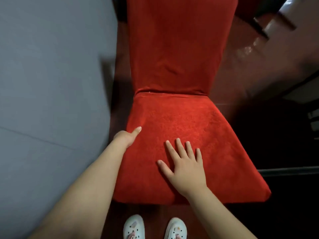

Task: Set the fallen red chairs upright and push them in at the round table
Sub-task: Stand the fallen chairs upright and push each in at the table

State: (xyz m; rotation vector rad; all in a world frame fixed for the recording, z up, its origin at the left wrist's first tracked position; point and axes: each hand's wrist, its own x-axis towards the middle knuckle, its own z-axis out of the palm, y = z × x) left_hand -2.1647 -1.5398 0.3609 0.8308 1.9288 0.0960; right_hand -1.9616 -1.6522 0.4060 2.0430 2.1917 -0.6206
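The red chair (174,66), covered in fuzzy red cloth, is just past the white shoes (133,227), with the right hand (184,167) flat on its seat, fingers spread, and the left hand (125,138) holding the seat's left edge (thumb on top, other fingers hidden).

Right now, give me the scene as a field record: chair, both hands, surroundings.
chair: red chair, fabric-covered, seat facing the camera, backrest running to the top of the frame
left hand: grips the seat's left edge, thumb on top, fingers hidden behind the edge
right hand: flat on the seat, fingers straight and spread
feet: white shoes on the floor, just short of the seat's front edge
left side: grey surface, cannot tell what it is
round table: not identifiable in this view
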